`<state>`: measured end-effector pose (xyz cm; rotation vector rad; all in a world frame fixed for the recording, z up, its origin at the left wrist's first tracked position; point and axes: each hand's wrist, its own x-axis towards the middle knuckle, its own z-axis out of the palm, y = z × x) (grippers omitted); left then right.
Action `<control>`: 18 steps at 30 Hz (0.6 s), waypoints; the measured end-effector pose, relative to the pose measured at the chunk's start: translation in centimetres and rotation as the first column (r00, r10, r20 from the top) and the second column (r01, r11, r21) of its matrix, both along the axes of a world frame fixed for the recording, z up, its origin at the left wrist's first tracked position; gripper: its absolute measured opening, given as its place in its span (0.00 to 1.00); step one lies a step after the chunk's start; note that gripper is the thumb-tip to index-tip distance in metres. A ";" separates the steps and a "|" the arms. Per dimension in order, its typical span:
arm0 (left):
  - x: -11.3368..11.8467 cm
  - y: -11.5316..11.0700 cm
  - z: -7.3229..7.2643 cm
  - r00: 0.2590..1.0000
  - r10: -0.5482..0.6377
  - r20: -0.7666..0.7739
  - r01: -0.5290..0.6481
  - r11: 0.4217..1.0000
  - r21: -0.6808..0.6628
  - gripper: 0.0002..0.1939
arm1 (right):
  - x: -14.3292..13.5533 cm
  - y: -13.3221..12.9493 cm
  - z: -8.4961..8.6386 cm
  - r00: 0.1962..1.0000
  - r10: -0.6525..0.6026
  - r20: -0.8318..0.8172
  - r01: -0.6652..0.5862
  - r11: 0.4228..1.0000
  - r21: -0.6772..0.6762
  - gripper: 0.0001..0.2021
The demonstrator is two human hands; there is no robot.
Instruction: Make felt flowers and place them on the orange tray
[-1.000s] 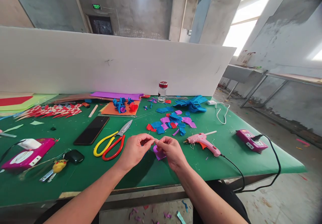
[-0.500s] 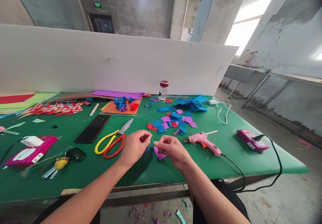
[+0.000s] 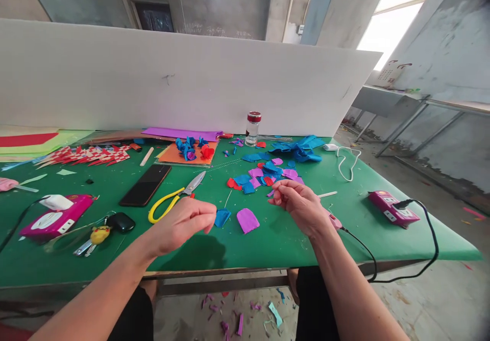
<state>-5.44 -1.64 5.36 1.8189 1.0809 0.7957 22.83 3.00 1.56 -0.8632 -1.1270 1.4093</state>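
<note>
My left hand (image 3: 187,224) hovers over the front of the green table, its fingers closed and bent down; what they hold, if anything, is hidden. Just right of its fingertips is a blue paper piece (image 3: 222,217). A purple petal-shaped piece (image 3: 248,220) lies flat between my hands. My right hand (image 3: 300,203) has its thumb and fingertips pinched together near the pile of petals (image 3: 272,167); anything between them is too small to make out. Behind that hand the pink glue gun (image 3: 334,221) is mostly covered. Scissors with a yellow handle (image 3: 163,206) are partly behind my left hand.
Around lie a black phone (image 3: 145,185), keys with a yellow figure (image 3: 100,235), magenta power sockets (image 3: 393,209) with cords, and a glass jar (image 3: 252,129). Blue and red paper flowers (image 3: 188,149) sit on an orange sheet. A white board (image 3: 191,80) stands along the back edge.
My hands have moved apart, left hand to the left and right hand to the right over the glue gun. The purple piece and the blue piece are now more exposed. The view has shifted slightly.
</note>
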 end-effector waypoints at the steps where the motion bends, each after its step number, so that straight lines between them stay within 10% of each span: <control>1: 0.0 -0.1 -0.3 0.999 -0.015 -0.040 0.015 1.000 -0.001 0.09 | 0.0 0.0 -0.1 0.999 -0.004 0.043 0.003 1.000 0.025 0.12; 9: 1.3 2.5 -5.5 0.979 0.047 -0.199 0.005 0.968 0.252 0.18 | -0.4 -0.3 -1.1 0.933 -0.126 0.336 0.068 0.982 0.179 0.12; 18: 1.1 1.6 -1.3 0.843 0.299 -0.447 0.046 0.787 0.615 0.19 | -1.3 -1.1 -0.8 0.609 -0.480 0.631 -0.026 0.783 0.622 0.13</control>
